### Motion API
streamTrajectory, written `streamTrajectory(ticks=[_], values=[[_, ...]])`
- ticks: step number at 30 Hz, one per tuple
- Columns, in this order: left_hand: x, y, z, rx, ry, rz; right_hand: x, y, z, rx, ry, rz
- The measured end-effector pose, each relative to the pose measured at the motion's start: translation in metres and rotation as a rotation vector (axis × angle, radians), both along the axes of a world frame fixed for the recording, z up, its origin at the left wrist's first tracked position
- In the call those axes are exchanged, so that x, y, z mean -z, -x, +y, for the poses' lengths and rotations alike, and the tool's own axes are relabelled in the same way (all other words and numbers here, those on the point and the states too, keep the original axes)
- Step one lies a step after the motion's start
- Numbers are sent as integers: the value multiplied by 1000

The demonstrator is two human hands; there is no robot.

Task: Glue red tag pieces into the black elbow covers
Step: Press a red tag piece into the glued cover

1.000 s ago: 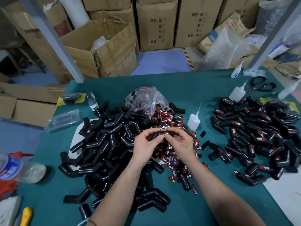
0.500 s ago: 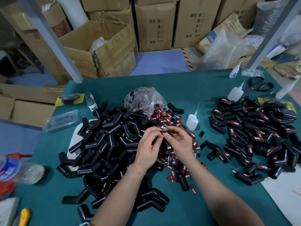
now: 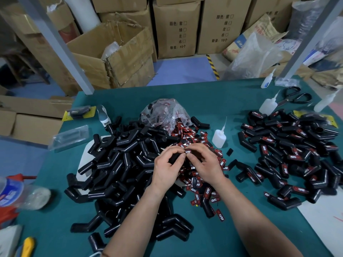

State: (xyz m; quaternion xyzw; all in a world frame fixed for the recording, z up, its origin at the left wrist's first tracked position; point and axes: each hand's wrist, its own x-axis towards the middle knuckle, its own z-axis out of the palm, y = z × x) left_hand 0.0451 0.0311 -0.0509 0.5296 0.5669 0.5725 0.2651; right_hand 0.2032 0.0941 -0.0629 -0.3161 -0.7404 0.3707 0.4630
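Left hand (image 3: 166, 170) grips one elbow cover (image 3: 175, 158), just left of the glue bottle (image 3: 219, 138). Right hand (image 3: 206, 166) pinches a red tag (image 3: 187, 151) onto it, probably seating it. Bare covers (image 3: 120, 164) lie farther left, tagged covers (image 3: 297, 154) right, presumably for sorting.

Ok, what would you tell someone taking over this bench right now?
Left grip holds a black elbow cover; right grip pinches a red tag against it.
Untagged covers are heaped on the left, loose tags in the middle, glue bottle just beyond.
Done: tagged covers piled right.
Left: seat this tag, then work through the left heap.
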Motion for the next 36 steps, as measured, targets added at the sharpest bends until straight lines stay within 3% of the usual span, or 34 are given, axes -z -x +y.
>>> streamTrajectory(ticks=[3,8,26,32,36], values=[[0,-1,0,8,21,-40,4,-4,8,-37,-229,-100],[1,0,0,25,70,-91,7,-6,9,-10,-271,-109],[-1,1,0,39,180,-143,7,-5,9,-30,-143,-31],[-4,0,1,14,211,-181,4,-4,6,-25,90,83],[-5,-1,0,-6,238,-219,3,-6,7,-21,-66,32]])
